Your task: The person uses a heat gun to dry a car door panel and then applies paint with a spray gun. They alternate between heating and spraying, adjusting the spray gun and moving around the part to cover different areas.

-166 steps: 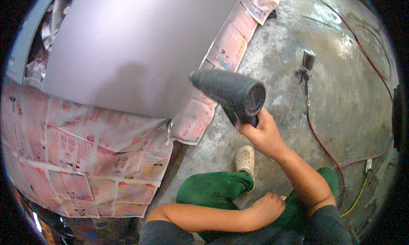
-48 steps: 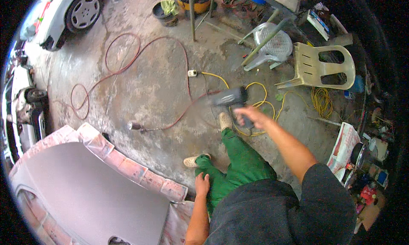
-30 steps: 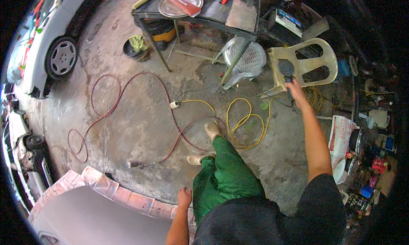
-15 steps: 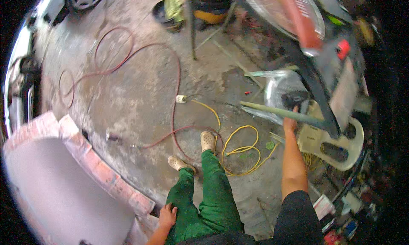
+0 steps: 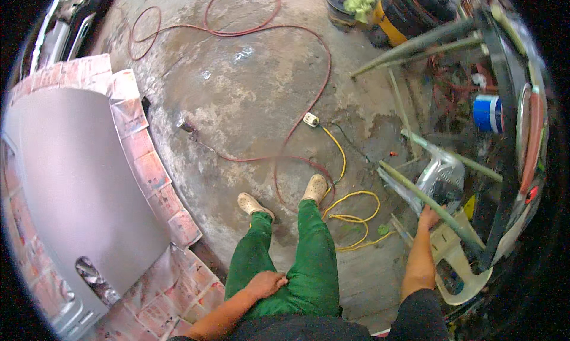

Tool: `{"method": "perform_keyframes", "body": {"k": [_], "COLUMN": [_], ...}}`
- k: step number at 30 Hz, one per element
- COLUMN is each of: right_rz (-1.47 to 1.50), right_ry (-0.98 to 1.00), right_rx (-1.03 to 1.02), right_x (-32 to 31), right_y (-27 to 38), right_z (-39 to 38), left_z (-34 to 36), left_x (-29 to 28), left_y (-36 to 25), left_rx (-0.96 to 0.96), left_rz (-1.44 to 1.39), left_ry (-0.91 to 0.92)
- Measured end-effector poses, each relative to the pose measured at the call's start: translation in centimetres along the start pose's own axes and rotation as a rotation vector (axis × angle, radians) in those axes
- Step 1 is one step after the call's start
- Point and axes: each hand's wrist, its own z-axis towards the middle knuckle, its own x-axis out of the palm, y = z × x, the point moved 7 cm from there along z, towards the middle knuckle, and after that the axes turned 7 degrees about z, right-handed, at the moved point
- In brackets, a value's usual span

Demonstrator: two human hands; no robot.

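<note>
My left hand (image 5: 265,283) rests on the green trousers (image 5: 309,246) at the upper thigh, fingers laid over the cloth with nothing seen in them. At the right, my right hand (image 5: 431,216) reaches in behind a pale green stand leg (image 5: 446,215). It is at the near end of a clear plastic-looking bundle (image 5: 438,172) with a dark part inside. The leg and the bundle hide its fingertips, so its grip does not show. Just below the hand lies a cream plastic chair (image 5: 445,246), partly under the stand.
A grey painted panel (image 5: 89,181) lies on newspaper sheets (image 5: 151,169) at the left. A red hose (image 5: 323,62), a yellow cord (image 5: 342,154) and a white socket block (image 5: 310,120) cross the concrete. A blue roll (image 5: 488,113) and dark buckets (image 5: 341,8) are at the right and back.
The view has swung left, so more of the grey panel shows. My left hand has moved inward over the thigh. My right hand stays by the clear bundle behind the stand leg.
</note>
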Motion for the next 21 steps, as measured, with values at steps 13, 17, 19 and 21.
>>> {"method": "perform_keyframes", "body": {"k": [13, 17, 19, 21], "right_rz": [0.366, 0.452, 0.427, 0.315], "right_ry": [1.028, 1.338, 1.468, 1.532], "right_rx": [-0.505, -0.616, -0.663, -0.735], "right_x": [-0.5, 0.5, 2.6, 5.4], "right_y": [40.5, 55.0, 59.3, 62.0], "right_z": [-39.4, -56.6, -63.9, -70.0], "left_z": [-16.8, -18.0, -17.9, -17.6], "left_x": [-2.9, -0.3, 2.0, 3.7], "left_y": [8.4, 14.4, 17.4, 18.0], "left_rx": [-0.179, -0.135, -0.123, -0.061], "left_rz": [-0.566, -0.795, -0.912, -1.083], "left_ry": [-0.254, -0.315, -0.258, -0.296]}}
